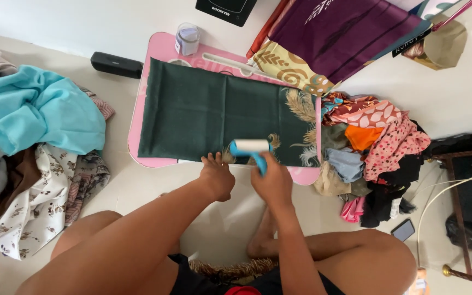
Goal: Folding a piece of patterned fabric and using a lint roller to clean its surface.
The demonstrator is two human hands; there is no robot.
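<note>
Head view, looking down at a person seated cross-legged on a pale floor. Straight ahead stands a low pink bench with a dark green cloth spread flat across it; feather-like beige print shows at the cloth's right end. The right hand has its grip closed around the blue handle of a lint roller, whose white drum lies on the cloth's near edge, just right of centre. The left hand rests just beside it, fingers curled and pressed on the same near edge, pinning the fabric; nothing is grasped in it.

How much of the cloth has been rolled cannot be told: its surface looks even throughout. With the roller at the near edge, the work appears to be under way rather than finished.

To the left lies a heap of clothes topped by a light blue garment. To the right sits a mixed pile of patterned fabrics. Small clear jar stands at the bench's far edge, and a dark phone lies on the floor at right.
</note>
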